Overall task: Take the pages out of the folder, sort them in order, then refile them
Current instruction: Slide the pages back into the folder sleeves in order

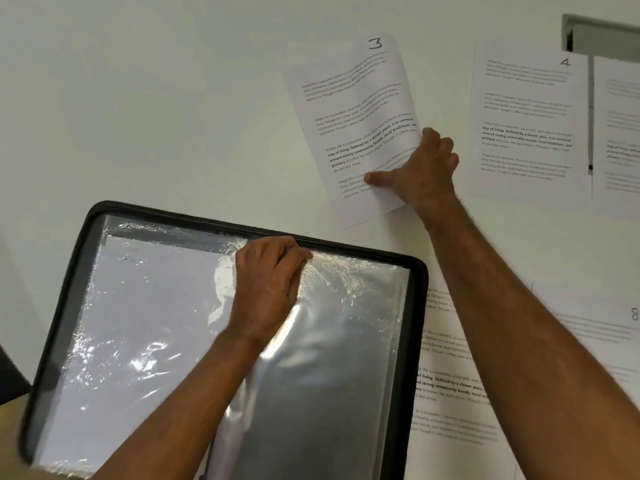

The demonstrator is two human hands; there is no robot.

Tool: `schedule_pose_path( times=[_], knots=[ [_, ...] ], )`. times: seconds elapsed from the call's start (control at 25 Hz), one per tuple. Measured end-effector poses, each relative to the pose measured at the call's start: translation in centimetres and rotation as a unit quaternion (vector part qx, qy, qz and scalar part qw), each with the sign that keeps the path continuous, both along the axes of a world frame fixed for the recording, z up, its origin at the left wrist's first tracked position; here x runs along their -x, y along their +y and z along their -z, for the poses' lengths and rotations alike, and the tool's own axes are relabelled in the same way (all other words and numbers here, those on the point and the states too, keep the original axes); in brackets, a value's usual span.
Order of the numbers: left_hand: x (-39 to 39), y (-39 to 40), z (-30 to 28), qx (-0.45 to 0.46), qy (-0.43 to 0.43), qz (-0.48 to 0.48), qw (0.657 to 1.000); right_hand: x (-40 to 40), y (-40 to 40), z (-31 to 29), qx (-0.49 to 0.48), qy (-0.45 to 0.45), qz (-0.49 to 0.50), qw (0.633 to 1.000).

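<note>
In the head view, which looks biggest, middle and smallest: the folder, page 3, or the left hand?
1. Folder, biggest by far.
2. Page 3.
3. Left hand, smallest.
The folder lies nearer the camera, but its lead seems safe.

The folder (221,341) lies open on the surface (138,98), close to the person. A plastic sleeve (329,358) lies inside the folder, with a sheet (145,306) tucked in on its left side. The left hand (268,285) rests on the top edge of the sleeve, near the folder's far rim. Behind the folder, a bit to the right, is page 3 (353,126), and the right hand (419,171) holds its near right corner. Page 4 (526,123) lies flat to the right of page 3. Another page (616,133) lies just right of page 4. To the right of the folder lies one more page (446,375), partly under the folder's edge. Page 8 (606,320) lies further right.
</note>
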State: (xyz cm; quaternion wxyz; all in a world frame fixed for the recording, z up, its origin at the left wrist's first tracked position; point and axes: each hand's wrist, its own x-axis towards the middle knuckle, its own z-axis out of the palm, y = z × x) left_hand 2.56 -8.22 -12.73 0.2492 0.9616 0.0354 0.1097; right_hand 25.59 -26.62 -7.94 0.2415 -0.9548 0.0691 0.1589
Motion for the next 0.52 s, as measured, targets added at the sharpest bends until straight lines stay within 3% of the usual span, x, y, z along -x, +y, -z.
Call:
schedule_pose_path(
  times=[0.32, 0.52],
  knots=[
    [0.0, 0.0, 0.0, -0.008, -0.005, 0.003, 1.000, -0.1, -1.9, 0.9, -0.140, 0.021, 0.111, 0.984],
    [0.1, 0.0, -0.1, -0.010, -0.004, 0.005, 1.000, 0.9, -3.4, -0.1, -0.315, 0.033, 0.155, 0.936]
  ],
)
